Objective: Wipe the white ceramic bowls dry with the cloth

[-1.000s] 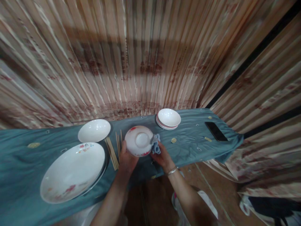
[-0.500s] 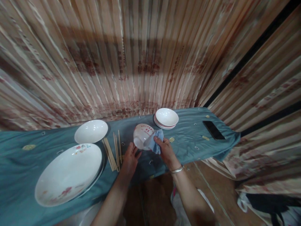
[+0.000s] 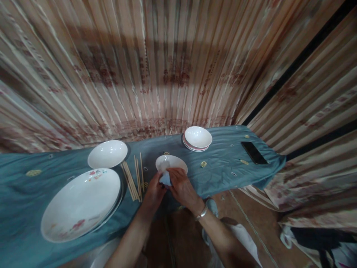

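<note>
A small white bowl [image 3: 175, 160] is held over the front of the table, its inside turned up toward me. My left hand [image 3: 156, 188] grips the bowl's near left side, with the fingertips partly hidden. Bunched at the near rim is a light blue cloth [image 3: 166, 179]. My right hand [image 3: 184, 187], with a silver bracelet on its wrist, is closed on that cloth and presses it against the bowl. Thin wooden chopsticks [image 3: 130, 181] lie just left of my left hand, in two loose groups.
Large floral plates [image 3: 83, 204] are stacked at the left, with a white bowl [image 3: 108, 154] behind them. Stacked small bowls [image 3: 198, 137] stand at the back. A black phone [image 3: 253, 152] lies on the right of the blue-green tablecloth [image 3: 217, 175]. Curtains [image 3: 167, 74] hang behind.
The bowl has turned from showing its printed outside to showing its inside. My right hand and the cloth have moved left to its near rim; my left hand now grips the bowl.
</note>
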The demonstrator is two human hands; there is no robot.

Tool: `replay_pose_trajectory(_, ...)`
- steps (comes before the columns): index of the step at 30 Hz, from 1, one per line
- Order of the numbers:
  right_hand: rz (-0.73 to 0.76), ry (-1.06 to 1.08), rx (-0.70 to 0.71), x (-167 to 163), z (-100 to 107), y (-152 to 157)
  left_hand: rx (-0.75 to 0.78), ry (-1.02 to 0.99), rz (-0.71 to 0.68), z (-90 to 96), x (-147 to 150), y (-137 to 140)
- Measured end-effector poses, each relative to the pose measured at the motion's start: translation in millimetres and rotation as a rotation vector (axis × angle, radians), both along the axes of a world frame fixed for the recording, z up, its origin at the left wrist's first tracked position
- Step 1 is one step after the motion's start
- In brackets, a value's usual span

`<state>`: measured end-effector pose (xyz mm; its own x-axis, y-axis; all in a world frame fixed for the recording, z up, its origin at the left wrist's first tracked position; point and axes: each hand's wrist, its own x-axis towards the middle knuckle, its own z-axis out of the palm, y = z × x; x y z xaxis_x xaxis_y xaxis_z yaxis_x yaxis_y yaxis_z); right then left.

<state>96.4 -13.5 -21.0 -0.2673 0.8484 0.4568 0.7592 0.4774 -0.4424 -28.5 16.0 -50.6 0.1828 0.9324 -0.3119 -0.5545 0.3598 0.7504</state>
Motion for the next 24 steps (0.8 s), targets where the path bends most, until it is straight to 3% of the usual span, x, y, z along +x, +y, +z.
replay_pose_trajectory(3,0.050,-0.013,-0.026,0.2,5.8,-6.4,-0.058,-0.040,-0.048,7.5,-2.3,-0.6)
replay_pose_trajectory(6,0.057,0.096,-0.083,5.4,11.7,-10.5,-0.006,-0.039,-0.067,18.8,-2.1,-2.6)
replay_pose_trajectory(9,-0.037,0.177,-0.096,14.4,13.5,-8.0,0.019,0.025,-0.068,25.7,-0.8,-5.9)
replay_pose_trajectory(16,-0.277,0.034,-0.015,32.1,-1.8,4.1,0.025,0.157,0.002,26.8,0.6,-11.7)
replay_pose_trajectory(21,-0.100,-0.050,-0.195,30.3,-7.3,5.9,0.089,0.224,-0.019,27.1,2.2,-12.8)
replay_pose_trajectory(24,-0.207,-0.230,-0.317,26.2,-7.1,11.6,0.111,0.281,-0.038,26.8,3.4,-12.9)
